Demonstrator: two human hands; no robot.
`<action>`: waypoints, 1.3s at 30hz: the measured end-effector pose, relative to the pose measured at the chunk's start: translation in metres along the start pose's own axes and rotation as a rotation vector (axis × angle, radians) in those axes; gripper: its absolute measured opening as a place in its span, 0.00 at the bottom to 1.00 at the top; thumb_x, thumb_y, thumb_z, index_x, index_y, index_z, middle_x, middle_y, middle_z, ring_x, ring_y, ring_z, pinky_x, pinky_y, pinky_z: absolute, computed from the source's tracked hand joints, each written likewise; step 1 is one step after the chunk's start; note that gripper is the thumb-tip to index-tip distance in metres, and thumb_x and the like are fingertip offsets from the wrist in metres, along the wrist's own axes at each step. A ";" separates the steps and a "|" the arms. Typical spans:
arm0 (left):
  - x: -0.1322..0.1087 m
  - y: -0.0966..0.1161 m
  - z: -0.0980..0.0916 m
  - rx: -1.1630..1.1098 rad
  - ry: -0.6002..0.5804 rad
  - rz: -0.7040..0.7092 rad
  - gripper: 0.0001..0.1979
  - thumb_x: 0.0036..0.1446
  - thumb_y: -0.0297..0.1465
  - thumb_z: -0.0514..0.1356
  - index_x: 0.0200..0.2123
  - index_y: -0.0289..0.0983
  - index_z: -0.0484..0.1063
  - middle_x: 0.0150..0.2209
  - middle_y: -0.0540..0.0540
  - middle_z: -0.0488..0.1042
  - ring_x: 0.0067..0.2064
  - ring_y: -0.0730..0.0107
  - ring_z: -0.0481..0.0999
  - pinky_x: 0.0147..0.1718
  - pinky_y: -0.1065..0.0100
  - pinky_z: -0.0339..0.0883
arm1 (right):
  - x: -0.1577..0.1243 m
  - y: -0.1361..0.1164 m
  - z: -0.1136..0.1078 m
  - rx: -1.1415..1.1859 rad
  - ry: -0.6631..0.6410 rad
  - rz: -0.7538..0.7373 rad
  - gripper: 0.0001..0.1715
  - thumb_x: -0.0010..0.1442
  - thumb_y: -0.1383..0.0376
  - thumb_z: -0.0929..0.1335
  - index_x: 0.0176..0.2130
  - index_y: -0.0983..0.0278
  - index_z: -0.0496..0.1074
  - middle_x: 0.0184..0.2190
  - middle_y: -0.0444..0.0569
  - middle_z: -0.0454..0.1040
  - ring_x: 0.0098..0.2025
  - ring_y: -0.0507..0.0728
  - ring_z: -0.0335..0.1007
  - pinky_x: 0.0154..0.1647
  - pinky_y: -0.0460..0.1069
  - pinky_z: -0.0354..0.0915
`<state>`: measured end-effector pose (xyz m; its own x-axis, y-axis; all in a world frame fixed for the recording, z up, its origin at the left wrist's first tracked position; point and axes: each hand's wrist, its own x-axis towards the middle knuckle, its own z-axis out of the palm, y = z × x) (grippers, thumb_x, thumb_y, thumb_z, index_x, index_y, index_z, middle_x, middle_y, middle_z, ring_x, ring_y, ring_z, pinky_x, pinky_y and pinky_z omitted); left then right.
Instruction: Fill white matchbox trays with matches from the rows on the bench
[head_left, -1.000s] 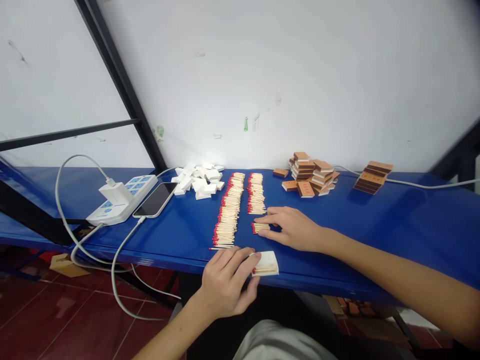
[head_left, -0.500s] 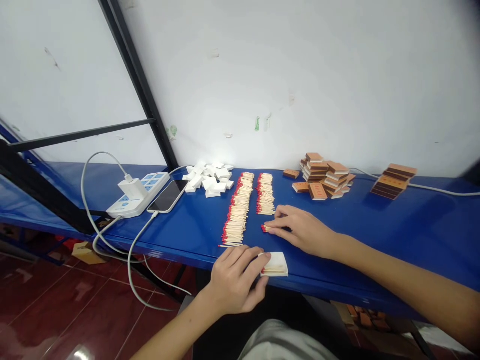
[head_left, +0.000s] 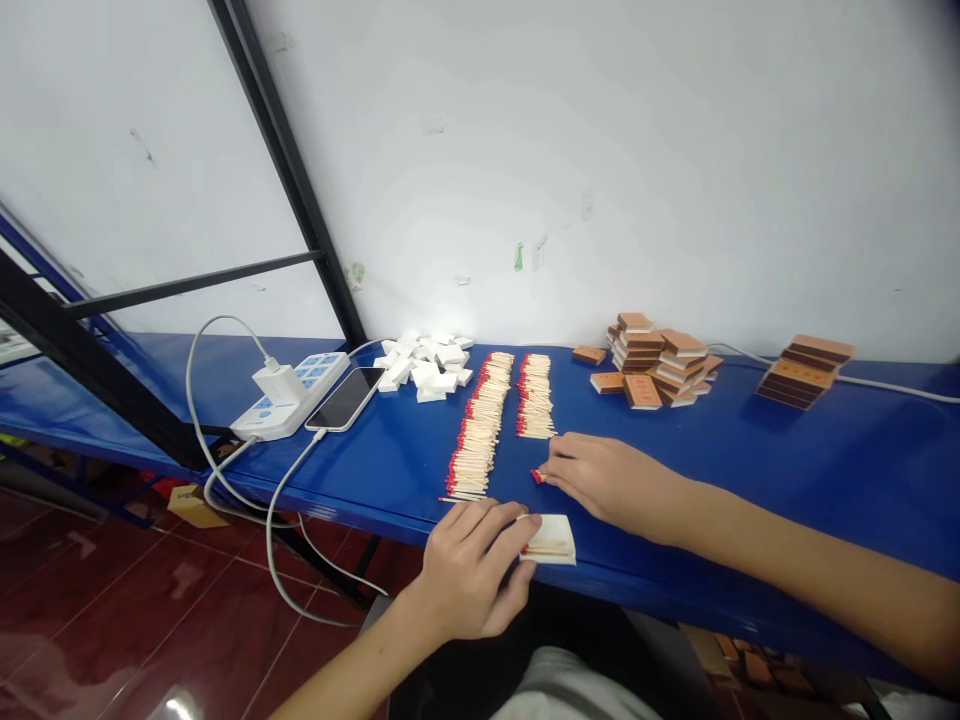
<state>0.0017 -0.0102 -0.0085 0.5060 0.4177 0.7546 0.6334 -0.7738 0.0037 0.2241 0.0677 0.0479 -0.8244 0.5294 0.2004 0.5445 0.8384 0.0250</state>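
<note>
My left hand (head_left: 480, 570) grips a white matchbox tray (head_left: 557, 535) at the front edge of the blue table, with a few matches lying inside it. Beyond the tray, my right hand (head_left: 592, 480) pinches a small bunch of red-tipped matches (head_left: 537, 476) just above or on the table; its fingers cover most of the sticks. A long row of matches (head_left: 480, 430) runs away from me, heads to the left. Beside it on the right lies a shorter row of matches (head_left: 535, 395), close to my right fingertips.
White trays (head_left: 427, 365) are heaped at the back. Brown matchboxes (head_left: 660, 360) form a loose pile, with a neat stack (head_left: 806, 372) farther right. A phone (head_left: 345, 398) and a power strip (head_left: 292, 395) with cables occupy the left of the table (head_left: 390, 470).
My right hand has drawn slightly down and right with the matches, their heads now showing less between the fingers. My left hand still holds the tray. The whole view has shifted a little.
</note>
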 end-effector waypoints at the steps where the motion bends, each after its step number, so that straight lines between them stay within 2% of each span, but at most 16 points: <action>1: 0.001 0.001 -0.001 -0.008 -0.007 -0.011 0.16 0.59 0.29 0.55 0.51 0.35 0.69 0.45 0.40 0.79 0.43 0.60 0.77 0.40 0.60 0.72 | 0.001 0.002 0.000 -0.009 -0.020 -0.012 0.17 0.69 0.70 0.60 0.40 0.65 0.78 0.35 0.53 0.75 0.38 0.58 0.71 0.39 0.51 0.62; 5: 0.010 0.008 -0.009 -0.068 -0.068 -0.108 0.16 0.59 0.30 0.57 0.51 0.37 0.68 0.44 0.43 0.78 0.42 0.62 0.76 0.42 0.61 0.71 | 0.011 0.008 -0.009 0.042 -0.124 -0.009 0.16 0.69 0.67 0.62 0.37 0.65 0.78 0.35 0.52 0.76 0.36 0.57 0.73 0.36 0.49 0.61; 7: 0.018 0.011 -0.017 -0.092 -0.171 -0.167 0.15 0.59 0.29 0.57 0.50 0.38 0.67 0.44 0.44 0.77 0.42 0.62 0.75 0.41 0.61 0.70 | 0.018 0.009 -0.018 0.056 -0.184 0.002 0.15 0.68 0.66 0.63 0.34 0.65 0.77 0.33 0.52 0.77 0.34 0.57 0.74 0.34 0.49 0.59; 10: 0.028 0.010 -0.027 -0.090 -0.312 -0.203 0.07 0.58 0.28 0.56 0.41 0.39 0.65 0.42 0.45 0.76 0.40 0.62 0.73 0.38 0.62 0.69 | 0.027 0.005 -0.031 0.018 -0.251 0.037 0.12 0.65 0.67 0.65 0.33 0.66 0.77 0.31 0.53 0.78 0.34 0.58 0.75 0.29 0.49 0.54; 14: 0.034 0.004 -0.030 -0.139 -0.433 -0.256 0.09 0.60 0.31 0.58 0.43 0.41 0.62 0.41 0.48 0.75 0.40 0.63 0.75 0.39 0.64 0.70 | 0.033 -0.001 -0.037 -0.021 -0.303 0.062 0.10 0.62 0.71 0.66 0.31 0.66 0.76 0.30 0.53 0.78 0.32 0.58 0.75 0.26 0.49 0.50; 16: 0.032 0.001 -0.027 -0.169 -0.421 -0.279 0.10 0.59 0.32 0.59 0.44 0.42 0.61 0.42 0.49 0.76 0.40 0.64 0.76 0.39 0.65 0.70 | 0.033 -0.002 -0.035 -0.027 -0.299 0.069 0.10 0.61 0.71 0.66 0.30 0.66 0.76 0.30 0.53 0.78 0.32 0.58 0.75 0.26 0.49 0.50; 20: 0.025 -0.001 -0.021 -0.193 -0.324 -0.285 0.10 0.60 0.34 0.58 0.43 0.42 0.62 0.43 0.48 0.77 0.41 0.65 0.78 0.39 0.65 0.70 | 0.030 -0.002 -0.030 -0.041 -0.287 0.060 0.11 0.62 0.71 0.66 0.30 0.67 0.76 0.29 0.54 0.78 0.31 0.58 0.75 0.27 0.49 0.51; 24: 0.023 -0.001 -0.019 -0.211 -0.301 -0.283 0.09 0.60 0.34 0.58 0.43 0.42 0.63 0.44 0.47 0.77 0.41 0.65 0.78 0.38 0.66 0.70 | 0.031 -0.001 -0.033 -0.031 -0.295 0.065 0.10 0.61 0.70 0.66 0.29 0.66 0.75 0.29 0.54 0.77 0.30 0.57 0.73 0.27 0.49 0.51; 27: 0.024 0.000 -0.019 -0.223 -0.269 -0.257 0.08 0.60 0.33 0.59 0.42 0.41 0.64 0.44 0.47 0.77 0.40 0.66 0.78 0.36 0.67 0.70 | 0.035 0.003 -0.037 0.059 -0.332 0.083 0.09 0.56 0.72 0.66 0.26 0.65 0.72 0.24 0.49 0.74 0.26 0.54 0.68 0.25 0.48 0.50; 30: 0.023 0.001 -0.016 -0.197 -0.205 -0.237 0.08 0.58 0.32 0.59 0.42 0.41 0.65 0.43 0.47 0.77 0.41 0.66 0.78 0.39 0.66 0.70 | 0.038 0.006 -0.039 0.134 -0.358 0.093 0.08 0.52 0.73 0.67 0.24 0.64 0.70 0.21 0.46 0.71 0.23 0.51 0.62 0.23 0.47 0.49; 33: 0.023 0.002 -0.014 -0.146 -0.152 -0.214 0.09 0.57 0.31 0.59 0.42 0.40 0.68 0.43 0.46 0.77 0.41 0.65 0.78 0.40 0.66 0.71 | 0.037 0.006 -0.038 0.117 -0.353 0.101 0.07 0.51 0.72 0.67 0.23 0.64 0.70 0.20 0.45 0.69 0.22 0.51 0.58 0.23 0.48 0.47; 39: 0.022 0.003 -0.013 -0.144 -0.123 -0.194 0.11 0.57 0.31 0.60 0.44 0.40 0.69 0.43 0.46 0.78 0.41 0.65 0.78 0.40 0.65 0.71 | 0.035 0.007 -0.033 0.063 -0.332 0.081 0.06 0.52 0.71 0.66 0.24 0.64 0.70 0.22 0.47 0.71 0.23 0.52 0.60 0.23 0.48 0.47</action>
<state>0.0070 -0.0097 0.0170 0.4563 0.6125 0.6455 0.6399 -0.7299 0.2403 0.2043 0.0876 0.0878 -0.7902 0.5988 -0.1301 0.6077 0.7931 -0.0408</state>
